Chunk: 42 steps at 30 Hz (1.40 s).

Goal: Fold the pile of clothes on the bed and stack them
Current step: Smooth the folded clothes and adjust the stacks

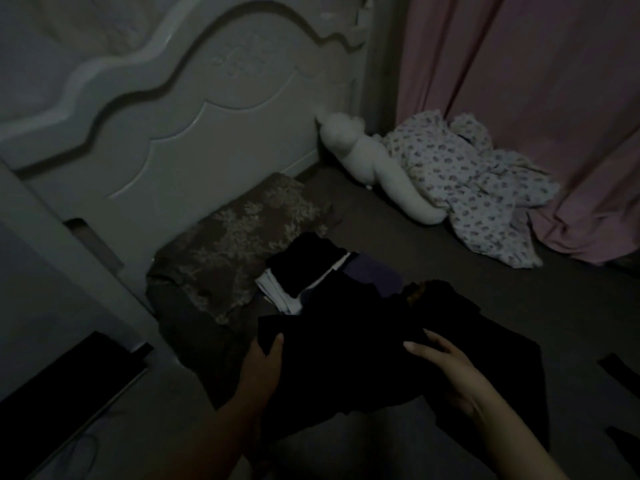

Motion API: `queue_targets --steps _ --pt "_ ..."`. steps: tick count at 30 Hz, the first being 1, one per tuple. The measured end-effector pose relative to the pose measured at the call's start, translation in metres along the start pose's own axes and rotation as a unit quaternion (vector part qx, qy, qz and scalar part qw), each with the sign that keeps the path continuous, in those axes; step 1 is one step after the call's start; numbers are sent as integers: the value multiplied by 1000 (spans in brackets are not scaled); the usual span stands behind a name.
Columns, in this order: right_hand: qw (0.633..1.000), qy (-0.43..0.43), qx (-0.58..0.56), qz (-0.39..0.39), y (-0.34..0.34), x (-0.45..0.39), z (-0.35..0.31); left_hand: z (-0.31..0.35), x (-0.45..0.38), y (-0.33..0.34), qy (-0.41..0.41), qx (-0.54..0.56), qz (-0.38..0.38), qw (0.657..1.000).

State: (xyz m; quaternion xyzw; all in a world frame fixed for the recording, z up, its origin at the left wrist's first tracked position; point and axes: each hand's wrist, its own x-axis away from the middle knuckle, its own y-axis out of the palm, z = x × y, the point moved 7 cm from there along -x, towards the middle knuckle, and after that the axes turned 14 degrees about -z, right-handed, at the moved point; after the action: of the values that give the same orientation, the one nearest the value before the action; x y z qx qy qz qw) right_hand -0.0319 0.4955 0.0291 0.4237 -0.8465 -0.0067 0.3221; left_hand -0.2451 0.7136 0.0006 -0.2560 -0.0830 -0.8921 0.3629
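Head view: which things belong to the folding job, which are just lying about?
Job:
- black garment, gripped by the left hand; the right hand rests on it with straight fingers
- stack of folded clothes behind it

Lying about:
- patterned pillow
- white soft toy
- floral blanket, crumpled
- headboard
- pink curtain

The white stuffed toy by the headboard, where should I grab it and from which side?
Grip the stuffed toy around its long narrow body, coming from the open bed side in front. Its head leans against the headboard and the flowered blanket crowds its right, so the bare middle is probably easiest.
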Motion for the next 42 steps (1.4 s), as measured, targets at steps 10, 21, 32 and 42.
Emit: queue_targets --steps 10,21,32,42 --pt "995 36 -82 36 57 -184 -40 8 -138 -66 -155 203 -10 967" --pt "976 -22 -7 217 22 -432 -94 -28 -345 -51 -259 290 -137 911" --pt "783 107 612 23 102 -555 53 1 -481 -1 97 -521 -288 798" --pt "826 52 560 31 79 -579 72 -67 -530 7 25 -597 -397 697"
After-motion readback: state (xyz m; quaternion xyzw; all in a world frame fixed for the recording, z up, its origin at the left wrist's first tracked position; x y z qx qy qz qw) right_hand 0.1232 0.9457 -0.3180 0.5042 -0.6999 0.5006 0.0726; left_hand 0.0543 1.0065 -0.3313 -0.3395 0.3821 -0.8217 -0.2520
